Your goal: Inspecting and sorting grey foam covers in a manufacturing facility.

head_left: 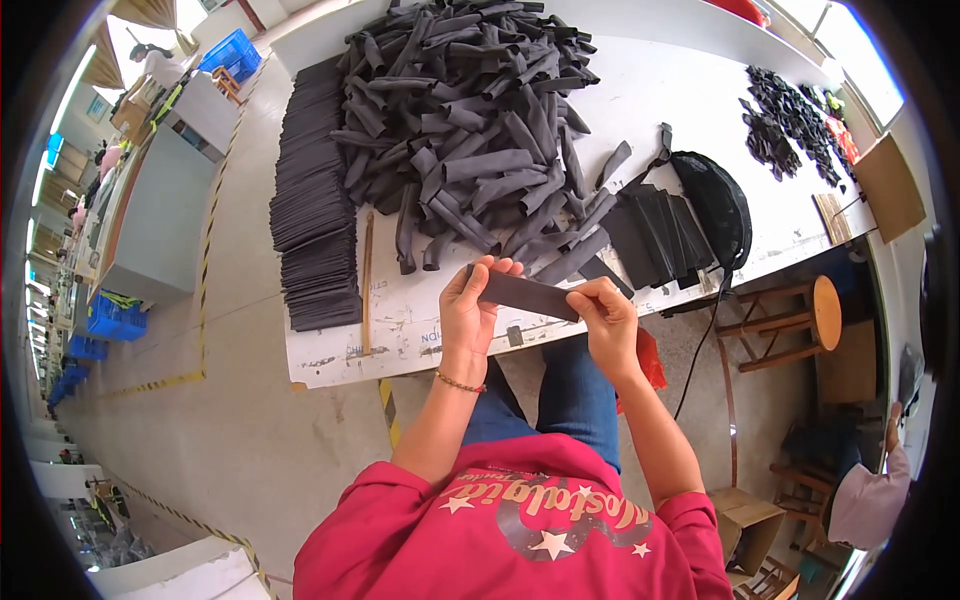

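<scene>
Between my two hands a flat strip of dark grey fabric [530, 296] is stretched out above the table's front edge. My left hand [474, 305] grips its left end, thumb on top. At the other end, my right hand [605, 312] pinches it between thumb and fingers. Behind them rises a big heap of rolled dark fabric tubes [480, 150]. Along its left runs a long, neat stack of flat dark fabric pieces [318, 200]. Several flat dark pieces [655, 240] lie fanned to the right of my right hand, beside a black rounded bag-like item [712, 210].
The white table [650, 100] carries a wooden ruler-like stick [367, 290] and small black pieces [790, 120] at the far right. A black cord [705, 340] hangs off the front edge. A wooden stool [825, 310] stands at right; another person [870, 500] is at lower right.
</scene>
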